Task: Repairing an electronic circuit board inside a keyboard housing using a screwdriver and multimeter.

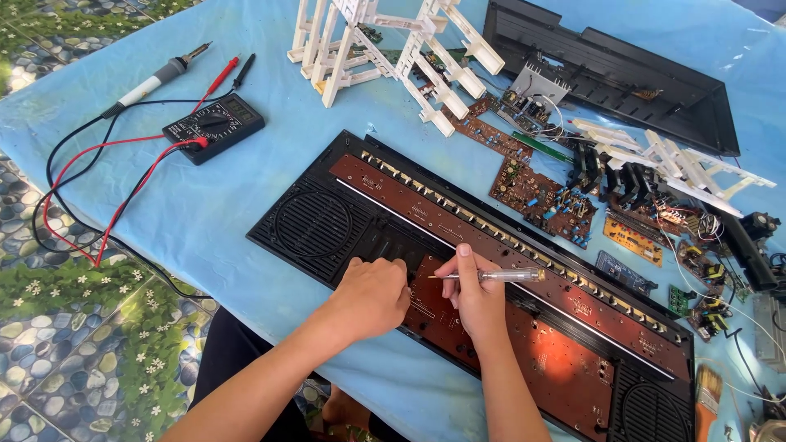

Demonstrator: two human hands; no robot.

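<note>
A long black keyboard shell (327, 225) lies face down on a blue cloth, with a brown circuit board (565, 360) screwed along it. My left hand (370, 296) rests on the shell's near edge with fingers curled and nothing in it. My right hand (475, 296) holds a clear-handled screwdriver (495, 276), its tip pointing left over the brown board, just right of my left hand.
A black multimeter (214, 124) with red and black leads and a soldering iron (155, 80) lie at the far left. White key frames (385, 49), loose circuit boards (540, 196), a black cover (622, 69) and a brush (707, 401) crowd the back and right.
</note>
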